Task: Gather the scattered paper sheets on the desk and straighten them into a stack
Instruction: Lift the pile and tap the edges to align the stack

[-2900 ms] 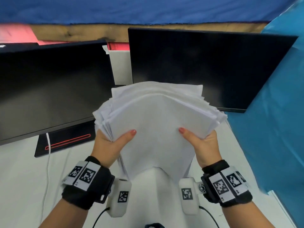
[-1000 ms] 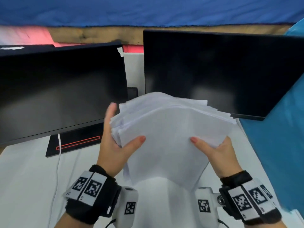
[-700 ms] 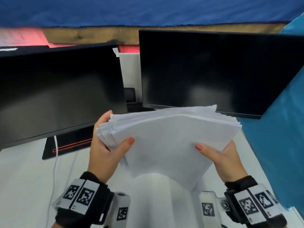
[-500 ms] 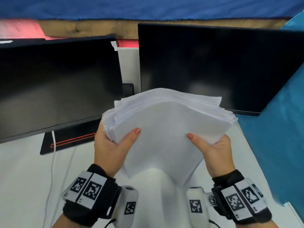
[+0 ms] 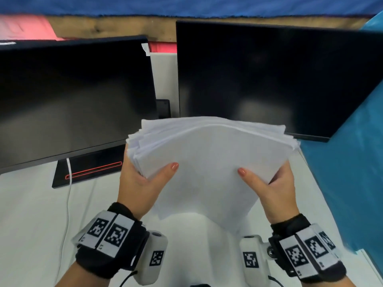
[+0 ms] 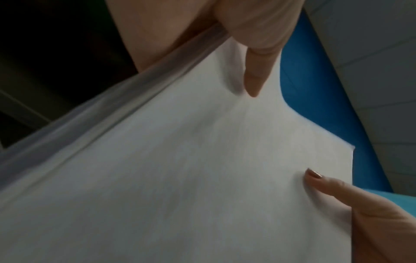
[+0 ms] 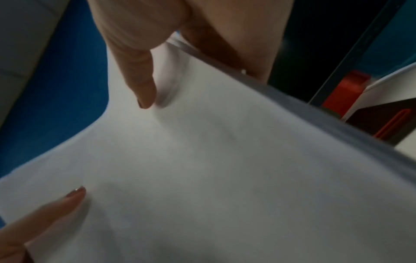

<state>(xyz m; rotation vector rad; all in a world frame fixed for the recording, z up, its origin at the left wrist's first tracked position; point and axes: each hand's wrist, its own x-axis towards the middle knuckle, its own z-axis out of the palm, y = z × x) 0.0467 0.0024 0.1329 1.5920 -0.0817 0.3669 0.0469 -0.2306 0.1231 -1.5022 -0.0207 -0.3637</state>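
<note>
Both hands pinch the paper stack: the left hand has its grip on the left edge, thumb flat on the top sheet and fingers behind, and the right hand has the same grip on the right edge. The stack stands tilted above the white counter, its lower corner pointing down (the upper edges are fanned and uneven). Behind it stand the left monitor and the right monitor, both dark. A blue sheet hangs on the right.
</note>
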